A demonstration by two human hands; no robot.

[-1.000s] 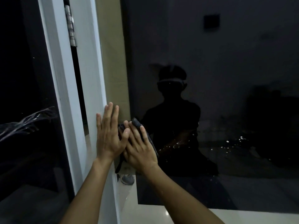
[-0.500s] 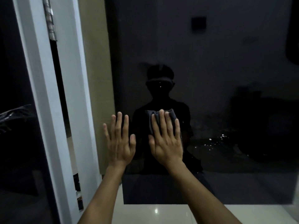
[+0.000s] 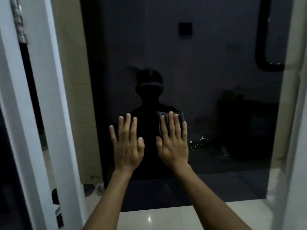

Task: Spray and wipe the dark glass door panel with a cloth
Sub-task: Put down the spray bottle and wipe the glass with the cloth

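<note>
The dark glass door panel (image 3: 207,67) fills the middle of the view and reflects a person's dark outline. My right hand (image 3: 173,143) lies flat against the glass, pressing a folded dark grey cloth (image 3: 180,116) that sticks out above and beside my fingers. Just to its left, my left hand (image 3: 127,145) rests flat on the glass with fingers spread and nothing under it. Small droplets (image 3: 199,141) glint on the glass right of my right hand. No spray bottle is in view.
A white door frame (image 3: 54,105) with a metal hinge (image 3: 19,24) stands at the left, beside a beige wall strip (image 3: 74,80). A black tubular door handle (image 3: 262,47) hangs at the upper right. Pale floor tiles (image 3: 157,218) lie below.
Both hands have moved right across the glass, away from the white frame and beige strip. The cloth has gone along under my right hand. The view has turned right, bringing the black handle into sight.
</note>
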